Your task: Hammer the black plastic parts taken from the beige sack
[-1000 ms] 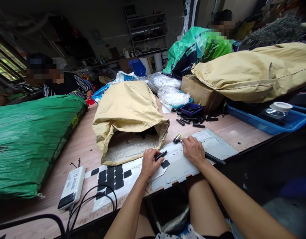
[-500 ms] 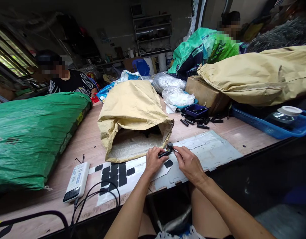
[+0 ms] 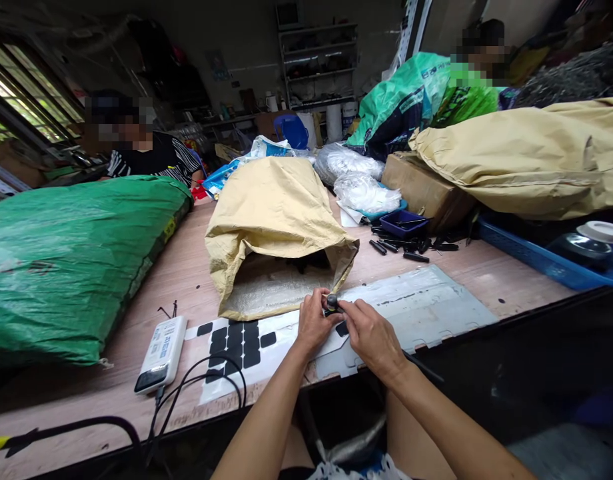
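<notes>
My left hand [image 3: 314,319] is closed on a small black part with a round knob-like head [image 3: 332,302], held over the table just in front of the open paper sack. My right hand [image 3: 372,333] is closed too, its thumb and forefinger pinched against the right side of that part. What those fingers grip is hidden. A dark rod [image 3: 424,367] shows beyond my right wrist; whether it belongs to something in the hand I cannot tell. Under the hands lies a white sheet with black rounded-square pads [image 3: 235,347], one loose pad [image 3: 342,329] lying by my right fingers.
The tan sack [image 3: 276,207] gapes toward me. A green sack [image 3: 76,267] and a power bank [image 3: 161,353] with black cables lie left. Black pieces [image 3: 415,257] surround a purple tray [image 3: 404,225]. A blue basket [image 3: 526,257] stands right. Two people sit across the table.
The round-headed part has turned more upright, and my hands have drawn closer together around it. The dark rod now shows past my right wrist. The whole view has shifted slightly.
</notes>
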Demonstrator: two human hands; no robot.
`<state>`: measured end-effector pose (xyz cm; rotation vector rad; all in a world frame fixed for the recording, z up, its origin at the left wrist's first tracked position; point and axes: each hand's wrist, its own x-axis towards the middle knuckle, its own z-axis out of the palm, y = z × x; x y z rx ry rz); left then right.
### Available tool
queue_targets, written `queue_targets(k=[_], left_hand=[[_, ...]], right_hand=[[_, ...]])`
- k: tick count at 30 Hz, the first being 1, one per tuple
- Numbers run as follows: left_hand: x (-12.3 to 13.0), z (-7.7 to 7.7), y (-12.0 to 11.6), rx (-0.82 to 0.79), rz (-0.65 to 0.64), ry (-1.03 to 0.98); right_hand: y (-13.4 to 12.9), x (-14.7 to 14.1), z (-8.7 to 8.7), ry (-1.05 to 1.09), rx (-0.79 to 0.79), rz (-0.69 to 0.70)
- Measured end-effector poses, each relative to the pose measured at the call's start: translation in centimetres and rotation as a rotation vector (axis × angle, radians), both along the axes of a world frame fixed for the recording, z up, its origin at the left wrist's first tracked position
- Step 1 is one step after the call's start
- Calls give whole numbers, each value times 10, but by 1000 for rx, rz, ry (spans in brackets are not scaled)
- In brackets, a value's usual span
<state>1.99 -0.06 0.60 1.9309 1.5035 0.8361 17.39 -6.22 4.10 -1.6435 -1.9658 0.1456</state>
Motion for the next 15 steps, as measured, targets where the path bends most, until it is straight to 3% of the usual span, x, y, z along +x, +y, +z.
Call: queue_targets(k=[4, 8, 12, 15], left_hand=[[0, -1, 0, 4, -20, -9], [-1, 1, -1, 5, -37, -10], [-3, 1, -1, -16, -57, -42], [-5, -3, 0, -20, -59, -131]], right_hand=[[2, 9, -1, 20, 11, -40], [17, 40, -4, -3, 71, -183], [37, 70, -20, -128, 47, -291], [44, 77, -32, -203, 35, -309]])
